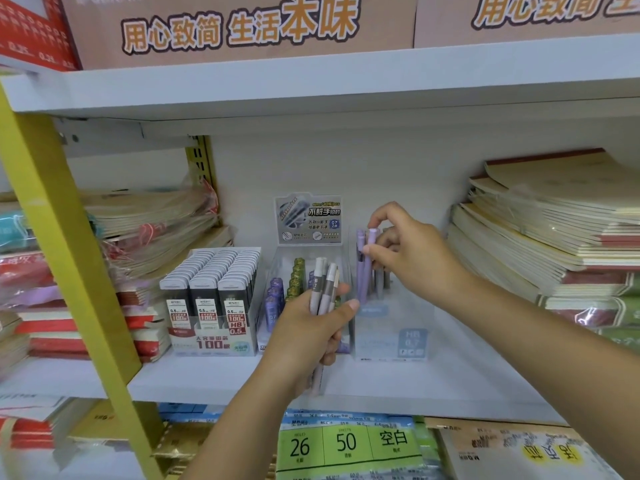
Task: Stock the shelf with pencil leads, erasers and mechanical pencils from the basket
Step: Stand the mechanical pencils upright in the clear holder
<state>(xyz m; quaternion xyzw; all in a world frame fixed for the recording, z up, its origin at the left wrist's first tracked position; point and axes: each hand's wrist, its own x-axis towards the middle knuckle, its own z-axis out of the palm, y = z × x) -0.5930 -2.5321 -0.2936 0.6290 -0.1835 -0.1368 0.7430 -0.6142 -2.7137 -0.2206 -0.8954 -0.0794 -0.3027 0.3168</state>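
My left hand (313,336) grips a bunch of grey and lilac mechanical pencils (323,284) upright in front of the shelf. My right hand (407,252) pinches the top of a lilac mechanical pencil (363,271) that stands in a clear display box (394,336) on the white shelf (221,379); a few other pencils stand in that box. To the left sits a clear box of purple and green lead tubes (287,289) under a printed header card (308,220). Further left is a display box of 0.5 HB lead cases (211,299). No basket is in view.
Stacks of notebooks (554,230) fill the shelf's right side, and wrapped notebook stacks (149,230) the left. A yellow upright post (65,244) crosses the left foreground. Paper pads (349,445) lie on the shelf below. Cardboard boxes (235,26) sit above.
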